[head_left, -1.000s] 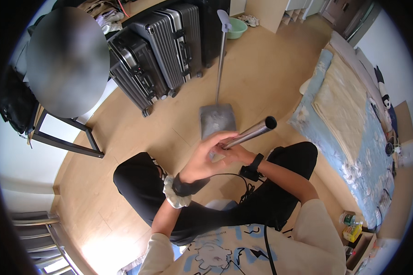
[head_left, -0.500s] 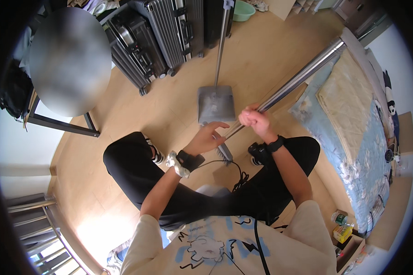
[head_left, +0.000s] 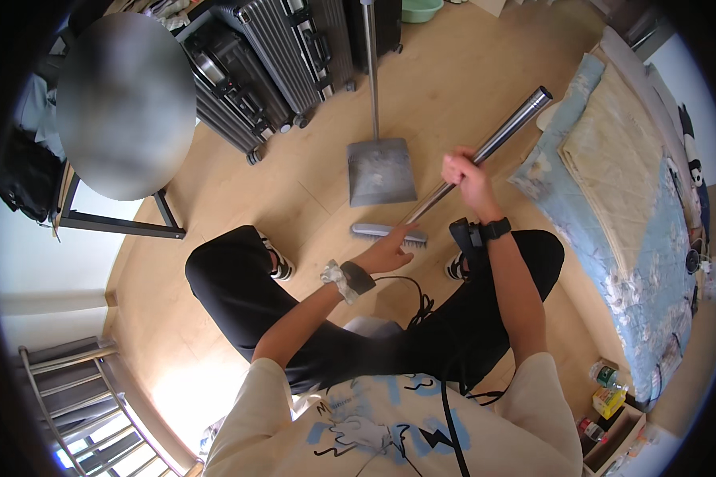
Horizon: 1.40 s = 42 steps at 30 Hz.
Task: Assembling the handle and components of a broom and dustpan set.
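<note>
A broom with a shiny metal handle (head_left: 511, 127) slants from the upper right down to its grey bristled head (head_left: 369, 230). My right hand (head_left: 469, 180) is closed around the middle of the handle. Just below the broom head, my left hand (head_left: 383, 253) has its fingers stretched out, with the fingertips overlapping the head; whether they touch it is unclear. Part of the head is hidden behind those fingers. A grey dustpan (head_left: 382, 176) lies flat on the floor just beyond the broom head, its long handle (head_left: 371, 75) rising away from me.
Dark suitcases (head_left: 282, 60) stand at the far left, beside a black-framed table (head_left: 123, 224). A bed with a blue floral sheet (head_left: 605, 270) runs along the right. My bent knees frame the wooden floor (head_left: 318, 230). A box (head_left: 622, 439) with bottles sits at lower right.
The broom head has swung from a steep slant to nearly level, close below the dustpan. My right hand has moved slightly up and right, my left hand slightly right and down.
</note>
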Each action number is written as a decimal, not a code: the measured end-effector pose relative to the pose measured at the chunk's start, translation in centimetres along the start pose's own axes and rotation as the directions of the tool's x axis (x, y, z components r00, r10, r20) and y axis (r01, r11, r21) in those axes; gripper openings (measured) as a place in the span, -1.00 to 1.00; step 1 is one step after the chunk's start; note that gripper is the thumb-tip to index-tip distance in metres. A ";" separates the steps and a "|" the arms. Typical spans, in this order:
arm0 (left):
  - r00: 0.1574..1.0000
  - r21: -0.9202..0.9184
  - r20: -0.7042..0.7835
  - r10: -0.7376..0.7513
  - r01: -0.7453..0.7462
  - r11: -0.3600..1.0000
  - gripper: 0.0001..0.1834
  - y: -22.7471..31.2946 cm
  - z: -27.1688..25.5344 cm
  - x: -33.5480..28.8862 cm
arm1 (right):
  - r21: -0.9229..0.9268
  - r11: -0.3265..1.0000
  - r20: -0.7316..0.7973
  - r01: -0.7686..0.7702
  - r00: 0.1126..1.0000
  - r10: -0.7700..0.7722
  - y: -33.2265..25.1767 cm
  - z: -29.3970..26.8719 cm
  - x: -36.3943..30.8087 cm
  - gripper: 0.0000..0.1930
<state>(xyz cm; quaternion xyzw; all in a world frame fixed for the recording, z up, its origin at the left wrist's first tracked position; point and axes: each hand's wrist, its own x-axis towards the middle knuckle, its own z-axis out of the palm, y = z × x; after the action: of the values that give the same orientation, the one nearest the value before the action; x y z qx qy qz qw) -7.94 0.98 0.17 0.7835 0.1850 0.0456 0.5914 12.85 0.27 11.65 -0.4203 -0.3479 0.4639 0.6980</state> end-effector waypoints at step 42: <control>0.919 -0.047 -0.389 -0.056 0.041 0.998 -0.79 11.7 -1.7 4.5 | 0.146 0.986 -0.237 0.084 0.970 -0.047 -4.0 -5.6 -2.9 -0.63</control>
<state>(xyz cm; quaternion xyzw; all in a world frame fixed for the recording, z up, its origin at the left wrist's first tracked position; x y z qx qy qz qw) -1.52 1.41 11.02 0.7427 0.3174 0.1897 0.5583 18.25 -4.80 12.75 -0.4043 -0.2405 0.4138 0.7794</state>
